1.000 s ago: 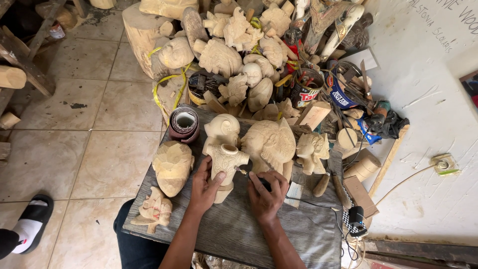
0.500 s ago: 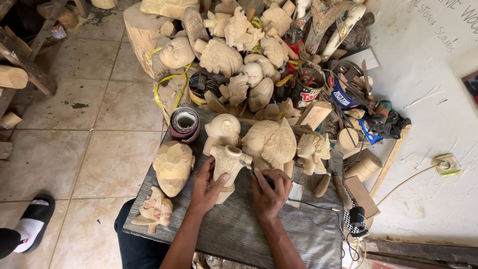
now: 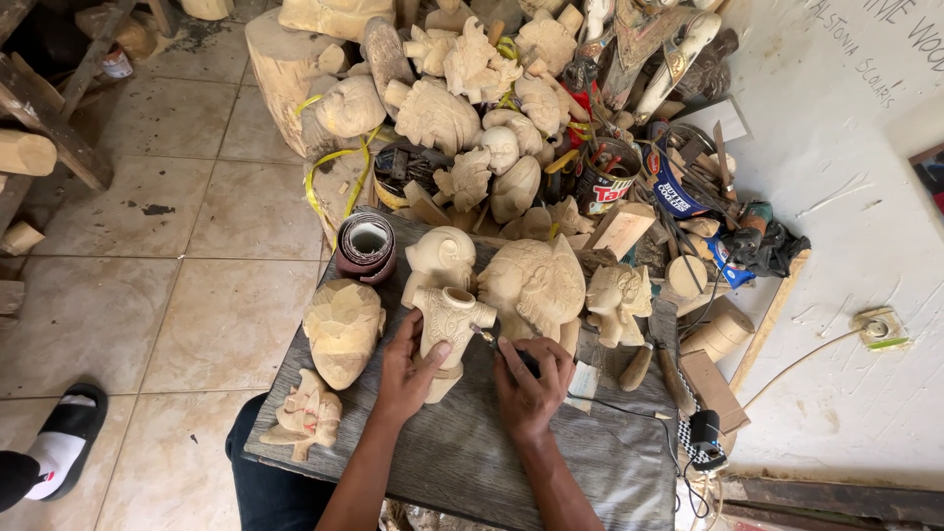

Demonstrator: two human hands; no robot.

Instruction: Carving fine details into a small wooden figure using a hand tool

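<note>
My left hand (image 3: 408, 369) grips a pale carved wooden figure (image 3: 449, 324) that stands on a grey wooden board (image 3: 472, 457) across my lap. My right hand (image 3: 531, 379) holds a dark corded rotary carving tool (image 3: 503, 349), its tip touching the figure's right side. A thin cord runs from the tool to the right across the board.
Several more pale carvings lie around: a mask (image 3: 342, 329), a small figure (image 3: 307, 413), a big head (image 3: 536, 285). A sandpaper roll (image 3: 367, 246) stands at the board's far edge. Cans, tools and carvings are piled behind. Tiled floor and a sandalled foot (image 3: 59, 442) are to the left.
My hands and the figure have barely shifted; the right hand keeps the tool's tip against the carving's side.
</note>
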